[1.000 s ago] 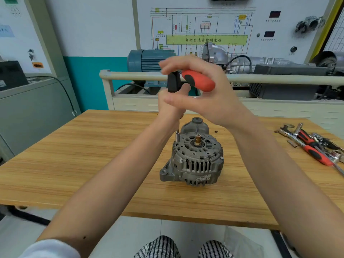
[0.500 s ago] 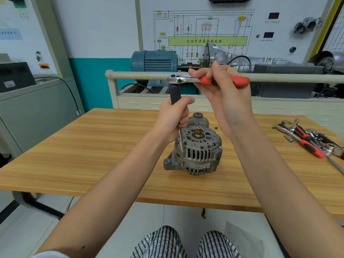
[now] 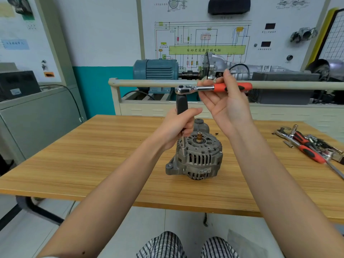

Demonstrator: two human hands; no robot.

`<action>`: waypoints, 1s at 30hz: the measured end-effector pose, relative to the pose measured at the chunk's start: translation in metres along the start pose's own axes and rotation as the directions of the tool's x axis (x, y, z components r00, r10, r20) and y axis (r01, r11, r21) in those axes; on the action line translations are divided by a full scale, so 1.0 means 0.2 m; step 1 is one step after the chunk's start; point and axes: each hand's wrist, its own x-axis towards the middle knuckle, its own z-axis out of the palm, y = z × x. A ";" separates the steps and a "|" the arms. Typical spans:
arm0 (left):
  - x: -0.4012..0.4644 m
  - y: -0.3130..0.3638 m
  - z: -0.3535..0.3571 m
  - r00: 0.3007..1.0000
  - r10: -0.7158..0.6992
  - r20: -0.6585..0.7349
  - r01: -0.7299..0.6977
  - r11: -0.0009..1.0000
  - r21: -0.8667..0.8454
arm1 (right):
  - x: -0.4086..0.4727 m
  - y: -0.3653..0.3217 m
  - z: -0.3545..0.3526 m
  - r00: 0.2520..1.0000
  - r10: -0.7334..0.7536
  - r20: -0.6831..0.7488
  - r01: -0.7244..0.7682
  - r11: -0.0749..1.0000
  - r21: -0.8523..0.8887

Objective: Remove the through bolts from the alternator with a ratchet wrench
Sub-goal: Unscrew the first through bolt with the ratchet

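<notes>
A grey alternator [image 3: 197, 159] stands on the wooden table [image 3: 93, 161] with its brass shaft end up. A black-handled extension driver [image 3: 181, 106] rises upright from the alternator's left rim, its thin steel shank and socket [image 3: 184, 146] seated there. My left hand [image 3: 176, 127] grips the lower part of that black handle. The ratchet wrench [image 3: 212, 88] sits level on top of the driver, chrome head left, red handle pointing right. My right hand [image 3: 223, 103] holds the red handle lightly, thumb and fingertips round it, palm turned toward me.
Loose tools [image 3: 312, 146] with red handles, sockets and wrenches lie at the table's right edge. A small dark bit [image 3: 272, 133] lies behind the alternator. Beyond the table a beige rail [image 3: 149, 83] fronts a blue motor [image 3: 156, 69] and gearbox.
The ratchet handle has swung from pointing toward me on the right to lying level pointing right. My right hand loosened from a full grip to a fingertip hold. The camera view has lowered slightly.
</notes>
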 end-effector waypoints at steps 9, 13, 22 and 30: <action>0.04 0.06 0.02 0.979 0.203 -0.006 -0.201 0.969 -0.141 | 0.02 0.00 0.01 1.000 0.005 -0.017 -0.004 1.000 0.013; 0.05 0.05 0.01 0.980 0.194 -0.043 -0.199 0.967 -0.162 | 0.03 0.02 0.01 0.998 -0.031 0.056 0.034 0.998 -0.060; 0.05 0.06 0.03 0.973 0.167 -0.156 -0.190 0.971 -0.146 | 0.03 0.09 0.05 0.975 -0.109 0.191 0.167 0.932 -0.323; 0.04 0.06 0.08 0.951 0.152 -0.268 -0.188 0.975 -0.116 | 0.02 0.09 0.03 0.980 -0.139 0.142 0.177 0.935 -0.307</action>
